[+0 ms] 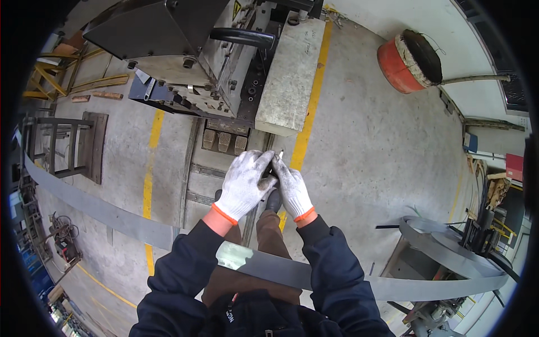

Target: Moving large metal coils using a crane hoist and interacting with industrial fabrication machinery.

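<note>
Both hands wear white knit work gloves with orange cuffs and dirt-darkened fingertips. They meet in front of me above my feet, fingers bent and touching. My left hand point(240, 184) is closed, its thumb and fingers drawn toward the right one. My right hand point(292, 188) is closed too, pinching at the same spot. A small white tip point(281, 153) pokes out above the right fingertips; the rest of whatever is there is hidden by the gloves. Just beyond the hands, several foot pedals point(224, 141) sit in a frame at the machine's base.
A large machine point(191, 84) with a black handle point(242, 37) stands ahead, beside a long pale block point(292, 78). A wide grey metal strip point(281, 271) crosses at my legs toward a coil point(443, 241) on the right. A red bucket point(400, 64) lies far right.
</note>
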{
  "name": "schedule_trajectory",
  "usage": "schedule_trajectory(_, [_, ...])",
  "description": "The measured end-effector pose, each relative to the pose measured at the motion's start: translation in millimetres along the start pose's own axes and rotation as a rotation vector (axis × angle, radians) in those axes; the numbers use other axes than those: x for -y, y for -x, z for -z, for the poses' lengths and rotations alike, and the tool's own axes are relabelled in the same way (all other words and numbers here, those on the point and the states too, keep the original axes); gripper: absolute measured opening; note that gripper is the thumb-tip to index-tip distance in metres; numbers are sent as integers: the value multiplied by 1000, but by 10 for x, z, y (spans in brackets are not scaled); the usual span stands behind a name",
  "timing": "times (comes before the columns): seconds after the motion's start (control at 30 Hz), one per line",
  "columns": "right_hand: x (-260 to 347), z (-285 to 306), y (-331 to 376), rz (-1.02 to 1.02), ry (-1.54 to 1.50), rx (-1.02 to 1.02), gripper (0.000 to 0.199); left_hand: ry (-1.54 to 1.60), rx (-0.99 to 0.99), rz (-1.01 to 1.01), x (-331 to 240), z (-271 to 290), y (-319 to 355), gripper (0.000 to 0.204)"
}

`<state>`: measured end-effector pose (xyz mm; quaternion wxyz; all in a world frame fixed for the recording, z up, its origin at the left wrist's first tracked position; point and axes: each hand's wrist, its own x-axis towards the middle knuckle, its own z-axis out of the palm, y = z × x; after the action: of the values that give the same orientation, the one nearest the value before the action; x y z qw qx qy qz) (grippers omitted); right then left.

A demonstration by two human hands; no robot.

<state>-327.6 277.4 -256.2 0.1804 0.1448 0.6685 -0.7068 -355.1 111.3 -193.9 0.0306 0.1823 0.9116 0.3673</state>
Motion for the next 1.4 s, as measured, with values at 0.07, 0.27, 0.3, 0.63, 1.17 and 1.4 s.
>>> schedule_trajectory(0.07, [-80, -73, 39, -39, -89, -15, 46, 7, 42, 7, 72, -58, 10, 43])
schedule_trajectory(0.27, [-63, -61, 52, -29, 184, 76, 47, 34, -69, 146, 314, -176, 170, 26])
schedule_trajectory(0.3, [-122, -11, 20, 63, 164, 107, 46, 149, -166, 270, 340, -112, 135, 24])
schedule_trajectory(0.63, [-163, 111, -576, -241, -187, 157, 57, 1140, -50, 730, 521, -322, 380, 33])
schedule_trajectory(1.17, [-755, 279, -1649, 59, 27, -379, 20, 772, -69, 663, 822, -296, 253, 25])
schedule_trajectory(1.4, [-1160, 168, -2343, 115, 24, -421, 26, 658, 55, 634, 761, -351, 374, 24])
